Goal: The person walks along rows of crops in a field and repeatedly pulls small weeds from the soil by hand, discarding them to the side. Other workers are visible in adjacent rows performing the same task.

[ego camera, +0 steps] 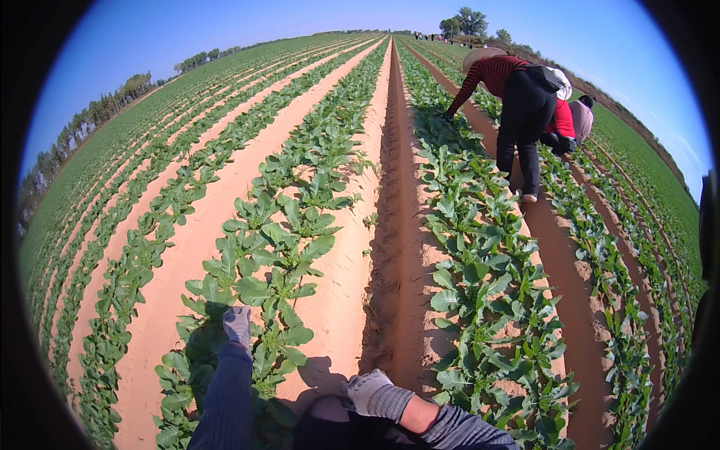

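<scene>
Leafy green crop plants (270,270) grow in a double row on the sandy bed before me. Among the leaves of that row is my left hand (237,325), in a light grey knit glove; its fingertips are partly out of sight, so its grip cannot be made out. My right hand (374,392), gloved in grey with a ribbed cuff, is low in the view beside my knee, over bare soil at the row's right side. Its fingers are curled, and whether they hold something small cannot be seen.
A deep furrow (388,281) runs ahead, right of the near row. Beyond it lies another leafy row (478,270). A person in a striped top (500,76) bends over that row, with other people (579,118) further right. Trees (467,23) stand far off.
</scene>
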`<action>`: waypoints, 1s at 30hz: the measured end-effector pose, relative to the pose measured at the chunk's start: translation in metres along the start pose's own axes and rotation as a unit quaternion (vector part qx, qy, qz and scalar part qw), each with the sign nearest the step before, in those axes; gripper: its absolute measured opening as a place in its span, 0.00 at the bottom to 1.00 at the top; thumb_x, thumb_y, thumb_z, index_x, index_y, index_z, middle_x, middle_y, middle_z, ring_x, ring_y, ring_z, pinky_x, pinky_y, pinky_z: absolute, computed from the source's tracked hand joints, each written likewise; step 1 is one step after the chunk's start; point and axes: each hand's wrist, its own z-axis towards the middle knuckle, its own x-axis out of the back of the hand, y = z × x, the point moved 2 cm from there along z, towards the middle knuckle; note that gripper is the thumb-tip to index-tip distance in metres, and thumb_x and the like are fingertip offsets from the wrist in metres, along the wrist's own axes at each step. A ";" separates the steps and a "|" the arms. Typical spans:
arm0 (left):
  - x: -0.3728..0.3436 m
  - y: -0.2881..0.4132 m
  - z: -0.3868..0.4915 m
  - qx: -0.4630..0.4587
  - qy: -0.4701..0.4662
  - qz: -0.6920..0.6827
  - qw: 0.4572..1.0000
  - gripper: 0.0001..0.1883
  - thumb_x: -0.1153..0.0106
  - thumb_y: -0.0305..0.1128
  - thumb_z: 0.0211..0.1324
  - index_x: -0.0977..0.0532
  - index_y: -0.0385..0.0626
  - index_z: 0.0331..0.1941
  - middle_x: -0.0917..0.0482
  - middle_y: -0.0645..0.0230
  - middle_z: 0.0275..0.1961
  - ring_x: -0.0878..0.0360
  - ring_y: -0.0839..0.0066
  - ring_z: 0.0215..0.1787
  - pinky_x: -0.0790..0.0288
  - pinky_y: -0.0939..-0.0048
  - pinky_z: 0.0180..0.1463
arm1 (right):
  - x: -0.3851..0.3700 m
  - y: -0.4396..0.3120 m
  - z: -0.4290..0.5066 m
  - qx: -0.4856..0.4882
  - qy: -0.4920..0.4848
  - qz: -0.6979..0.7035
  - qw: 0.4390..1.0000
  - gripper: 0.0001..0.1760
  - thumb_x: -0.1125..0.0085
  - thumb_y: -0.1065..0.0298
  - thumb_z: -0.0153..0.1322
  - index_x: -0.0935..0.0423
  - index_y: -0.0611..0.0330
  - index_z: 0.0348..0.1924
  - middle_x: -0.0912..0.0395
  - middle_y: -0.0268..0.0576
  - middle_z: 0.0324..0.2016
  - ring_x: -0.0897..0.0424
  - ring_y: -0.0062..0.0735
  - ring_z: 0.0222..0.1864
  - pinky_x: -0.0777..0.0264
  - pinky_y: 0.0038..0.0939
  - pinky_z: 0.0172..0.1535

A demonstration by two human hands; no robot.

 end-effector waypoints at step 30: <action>0.059 0.286 -0.098 0.004 -0.222 -0.246 0.944 0.37 0.42 0.51 0.59 0.38 0.36 0.64 0.41 0.44 0.68 0.43 0.50 0.70 0.43 0.59 0.69 | 0.030 -0.016 0.003 -0.088 0.138 -0.035 0.986 0.29 0.46 0.55 0.68 0.35 0.62 0.58 0.27 0.52 0.50 0.23 0.47 0.50 0.31 0.46 0.50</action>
